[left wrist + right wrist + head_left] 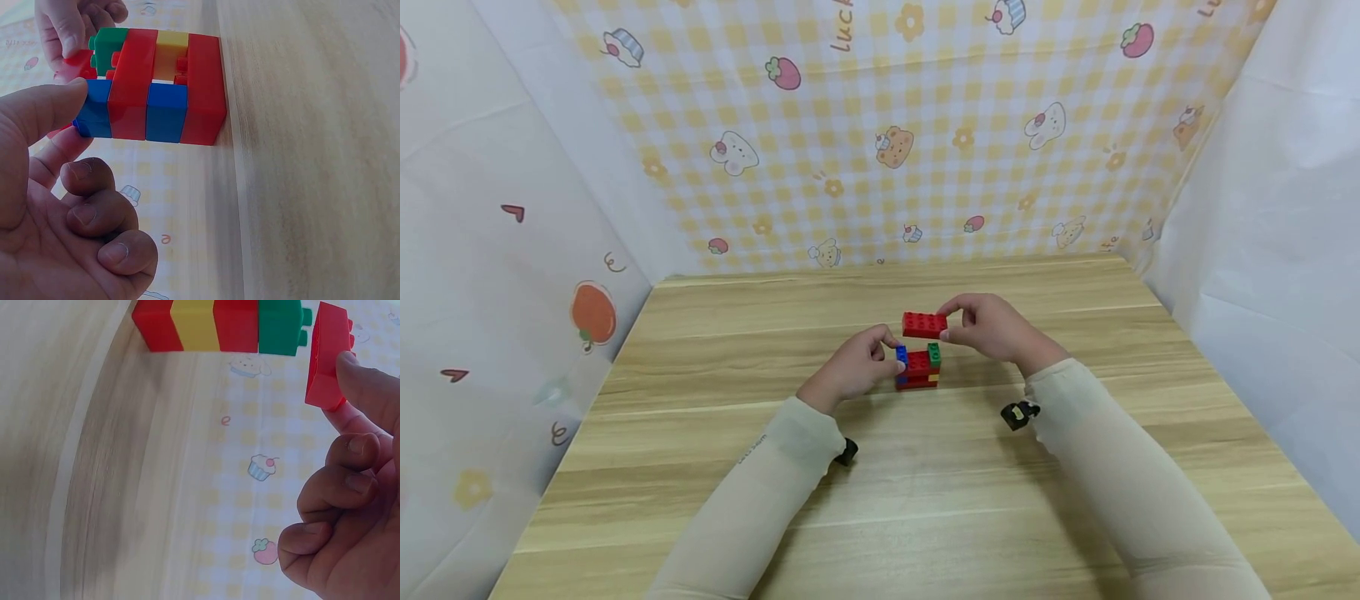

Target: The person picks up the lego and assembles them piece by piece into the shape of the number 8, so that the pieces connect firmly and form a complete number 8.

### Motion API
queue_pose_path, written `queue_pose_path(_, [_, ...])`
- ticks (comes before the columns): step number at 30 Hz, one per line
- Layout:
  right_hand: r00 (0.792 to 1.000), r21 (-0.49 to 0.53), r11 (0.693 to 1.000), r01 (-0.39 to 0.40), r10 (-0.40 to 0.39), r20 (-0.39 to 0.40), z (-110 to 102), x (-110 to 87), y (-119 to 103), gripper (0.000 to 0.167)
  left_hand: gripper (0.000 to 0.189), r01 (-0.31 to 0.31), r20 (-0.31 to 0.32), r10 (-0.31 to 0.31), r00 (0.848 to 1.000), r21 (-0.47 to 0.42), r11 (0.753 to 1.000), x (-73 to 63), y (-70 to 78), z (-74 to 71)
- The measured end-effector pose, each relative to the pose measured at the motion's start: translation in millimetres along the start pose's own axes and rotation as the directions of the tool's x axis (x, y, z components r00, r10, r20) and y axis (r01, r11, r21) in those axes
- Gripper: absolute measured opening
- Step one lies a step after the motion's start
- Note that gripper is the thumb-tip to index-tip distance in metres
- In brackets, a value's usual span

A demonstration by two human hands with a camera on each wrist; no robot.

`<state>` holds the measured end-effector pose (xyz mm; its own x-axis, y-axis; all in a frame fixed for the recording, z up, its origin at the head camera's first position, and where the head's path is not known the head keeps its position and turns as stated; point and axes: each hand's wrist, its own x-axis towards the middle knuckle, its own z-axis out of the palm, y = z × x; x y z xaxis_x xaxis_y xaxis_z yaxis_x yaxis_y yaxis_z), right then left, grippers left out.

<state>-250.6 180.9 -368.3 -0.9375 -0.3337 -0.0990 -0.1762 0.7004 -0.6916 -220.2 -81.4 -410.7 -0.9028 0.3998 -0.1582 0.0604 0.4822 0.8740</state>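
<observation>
A stack of toy building bricks stands on the wooden table, with long red bricks (206, 87) alternating with short blue, yellow (195, 325) and green ones. On top sit a blue brick (97, 109) at the left end and a green brick (279, 328) at the right end. My left hand (855, 364) pinches the top blue brick between thumb and index finger. Just above the stack, my right hand (992, 327) holds a separate red brick (922, 324) by its right end, studs up. A gap shows between this brick and the green one in the right wrist view.
The wooden table (910, 517) reaches back to a yellow checked cloth (850, 108). White cloth hangs at the left (490, 333) and right (1262, 250). Small black devices (1019, 415) are attached at both wrists.
</observation>
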Motion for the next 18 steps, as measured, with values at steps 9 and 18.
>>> queue_pose_path(9, [0.999,0.056,0.998,0.039,-0.039,0.014,3.6,-10.1,-2.8,0.029,0.022,-0.003,-0.002,0.003,1.000,-0.004,1.000,1.4,-0.6,0.1])
queue_pose_path(18, [0.998,0.073,0.996,0.049,-0.051,0.021,8.4,-15.2,-1.4,0.031,0.024,-0.014,-0.009,0.015,1.000,0.008,1.000,1.5,-1.9,0.9])
